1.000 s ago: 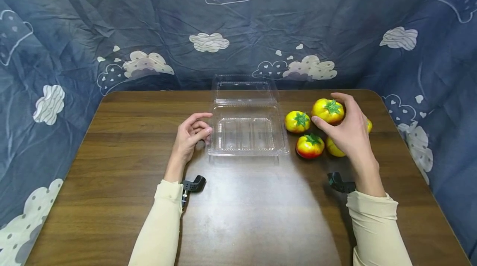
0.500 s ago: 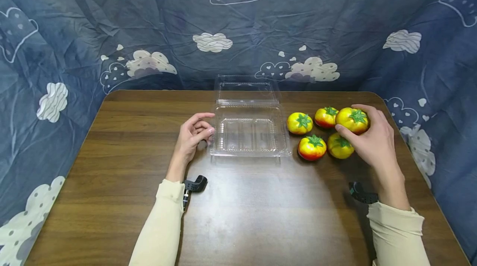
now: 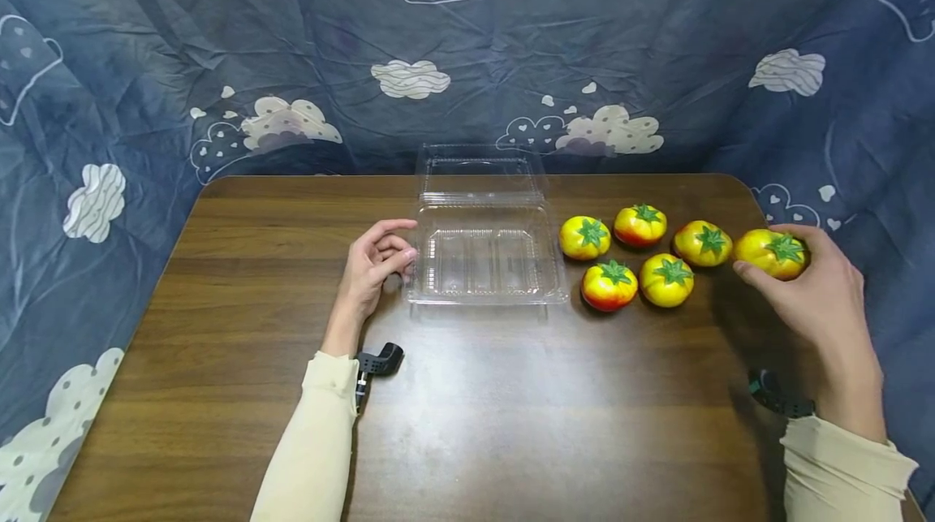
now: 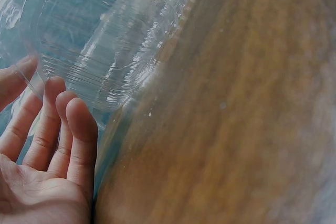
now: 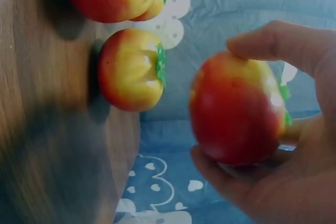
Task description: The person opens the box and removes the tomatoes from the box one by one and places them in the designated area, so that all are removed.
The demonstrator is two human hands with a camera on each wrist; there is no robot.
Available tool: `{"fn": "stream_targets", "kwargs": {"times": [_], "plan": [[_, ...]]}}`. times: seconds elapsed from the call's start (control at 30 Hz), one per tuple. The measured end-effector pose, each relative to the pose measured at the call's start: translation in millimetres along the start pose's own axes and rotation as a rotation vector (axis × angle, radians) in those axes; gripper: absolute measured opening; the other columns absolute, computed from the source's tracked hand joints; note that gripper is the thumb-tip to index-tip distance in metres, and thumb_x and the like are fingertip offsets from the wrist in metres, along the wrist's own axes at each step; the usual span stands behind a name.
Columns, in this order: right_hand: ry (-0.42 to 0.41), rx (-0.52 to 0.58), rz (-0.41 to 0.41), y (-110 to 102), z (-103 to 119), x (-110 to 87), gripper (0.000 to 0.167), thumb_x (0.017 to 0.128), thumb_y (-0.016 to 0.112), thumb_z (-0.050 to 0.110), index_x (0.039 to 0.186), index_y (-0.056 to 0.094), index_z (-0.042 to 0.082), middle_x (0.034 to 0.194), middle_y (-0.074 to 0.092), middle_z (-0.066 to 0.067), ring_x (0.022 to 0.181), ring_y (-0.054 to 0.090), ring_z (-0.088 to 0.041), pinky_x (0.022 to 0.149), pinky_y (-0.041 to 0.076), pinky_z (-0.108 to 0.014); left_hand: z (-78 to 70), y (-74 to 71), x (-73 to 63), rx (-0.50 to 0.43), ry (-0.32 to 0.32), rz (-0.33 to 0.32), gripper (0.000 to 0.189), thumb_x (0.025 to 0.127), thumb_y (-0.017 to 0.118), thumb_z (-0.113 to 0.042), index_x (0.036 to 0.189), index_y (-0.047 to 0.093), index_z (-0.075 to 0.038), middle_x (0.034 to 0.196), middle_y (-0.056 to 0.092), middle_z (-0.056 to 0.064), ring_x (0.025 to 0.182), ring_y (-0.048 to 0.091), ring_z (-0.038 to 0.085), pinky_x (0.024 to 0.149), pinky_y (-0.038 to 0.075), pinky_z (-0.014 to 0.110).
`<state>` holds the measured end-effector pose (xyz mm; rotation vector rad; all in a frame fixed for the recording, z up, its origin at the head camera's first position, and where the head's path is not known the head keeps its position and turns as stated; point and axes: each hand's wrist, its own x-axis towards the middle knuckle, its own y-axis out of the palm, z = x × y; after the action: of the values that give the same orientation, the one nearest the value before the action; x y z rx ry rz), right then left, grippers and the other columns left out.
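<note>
My right hand [image 3: 829, 295] grips a yellow-and-red tomato [image 3: 770, 254] with a green star-shaped top, near the table's right edge. The right wrist view shows this tomato [image 5: 236, 108] lifted off the table, red underside showing, between thumb and fingers. My left hand [image 3: 376, 270] pinches the left rim of a clear plastic clamshell container [image 3: 485, 262], its lid [image 3: 478, 177] folded back away from me. In the left wrist view the thumb and fingertips meet at the container's rim [image 4: 37, 80]. Nothing shows inside the container.
Several more tomatoes stand between the container and my right hand, among them a yellow one [image 3: 666, 280], a redder one [image 3: 609, 286] and the closest to my hand [image 3: 701, 243]. A dark cloth with white clouds [image 3: 467, 43] hangs behind the wooden table [image 3: 467, 424].
My right hand has carried the tomato from above the others toward the right edge, uncovering the ones it had hidden. My left hand and the container stay put.
</note>
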<state>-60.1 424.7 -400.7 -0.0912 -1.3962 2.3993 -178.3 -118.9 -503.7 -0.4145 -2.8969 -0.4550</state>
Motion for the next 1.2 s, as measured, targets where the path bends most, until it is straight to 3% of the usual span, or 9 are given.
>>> {"fn": "stream_targets", "kwargs": {"times": [0.13,0.3,0.67,1.2], "plan": [[-0.021,-0.021,0.091,2.2,-3.1,2.0,0.073,0.093,0.077,0.038,0.146,0.047,-0.004,0.131,0.052,-0.037,0.107,0.046,-0.053,0.079,0.032,-0.052,-0.7,-0.7,0.4,-0.004,-0.002,0.0,0.045,0.092,0.066,0.016,0.135,0.055,0.017,0.081,0.07,0.004,0.058,0.063,0.013,0.051,0.055,0.024],[-0.055,-0.061,0.194,8.0,-8.5,5.7,0.071,0.092,0.078,0.035,0.141,0.049,-0.007,0.125,0.055,-0.038,0.1,0.052,-0.048,0.072,0.036,-0.042,-0.3,-0.8,0.9,-0.007,-0.008,0.001,0.045,0.092,0.065,0.017,0.135,0.055,0.016,0.08,0.071,0.004,0.058,0.063,0.013,0.052,0.056,0.024],[-0.085,-0.127,0.344,16.6,-19.3,11.4,0.071,0.087,0.084,0.032,0.134,0.05,-0.008,0.116,0.059,-0.037,0.095,0.057,-0.046,0.072,0.039,-0.038,-2.3,0.0,1.1,-0.01,-0.007,-0.009,0.045,0.091,0.065,0.018,0.135,0.057,0.014,0.08,0.071,0.005,0.058,0.064,0.015,0.051,0.056,0.024],[-0.071,-0.145,0.344,24.3,-26.7,11.7,0.074,0.087,0.084,0.037,0.136,0.05,-0.007,0.118,0.059,-0.036,0.098,0.056,-0.048,0.074,0.037,-0.041,0.4,0.3,0.9,-0.004,-0.009,-0.007,0.045,0.091,0.065,0.017,0.135,0.056,0.015,0.08,0.071,0.005,0.058,0.064,0.014,0.052,0.057,0.024]]}}
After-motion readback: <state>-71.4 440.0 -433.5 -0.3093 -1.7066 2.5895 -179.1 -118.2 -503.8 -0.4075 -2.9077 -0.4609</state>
